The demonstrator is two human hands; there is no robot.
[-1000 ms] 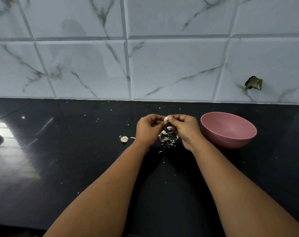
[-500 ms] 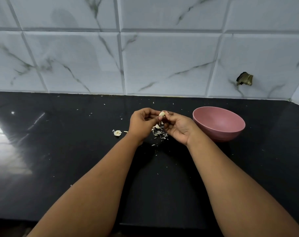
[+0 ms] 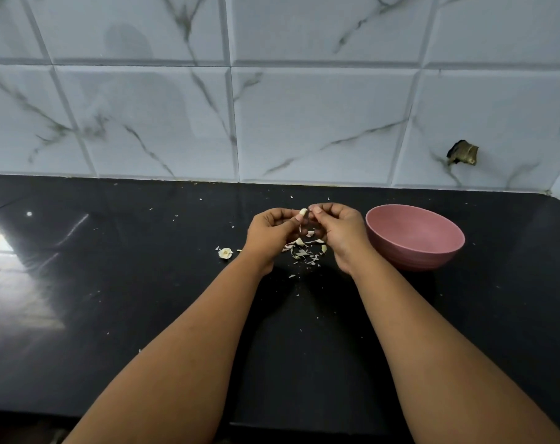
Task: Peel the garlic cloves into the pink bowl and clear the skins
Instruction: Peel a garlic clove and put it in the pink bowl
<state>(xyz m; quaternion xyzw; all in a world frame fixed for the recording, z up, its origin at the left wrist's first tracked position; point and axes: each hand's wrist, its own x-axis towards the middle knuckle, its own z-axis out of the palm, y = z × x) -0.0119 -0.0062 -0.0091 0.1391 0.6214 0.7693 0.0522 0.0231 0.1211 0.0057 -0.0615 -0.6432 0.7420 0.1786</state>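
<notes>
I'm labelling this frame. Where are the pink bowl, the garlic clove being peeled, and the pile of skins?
pink bowl (image 3: 432, 256): head view, outer wall.
garlic clove (image 3: 303, 212): head view, exposed tip.
pile of skins (image 3: 304, 254): head view, middle of scraps.

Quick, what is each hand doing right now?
Left hand: closed, pinching the small pale garlic clove.
Right hand: closed, fingertips pinched at the same clove; whether it holds skin cannot be told.

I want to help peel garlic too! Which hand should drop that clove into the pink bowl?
Probably the right hand. It sits right beside the pink bowl, while the left hand is farther away. But the left one pinches the garlic clove, so it must pass it over first.
</notes>
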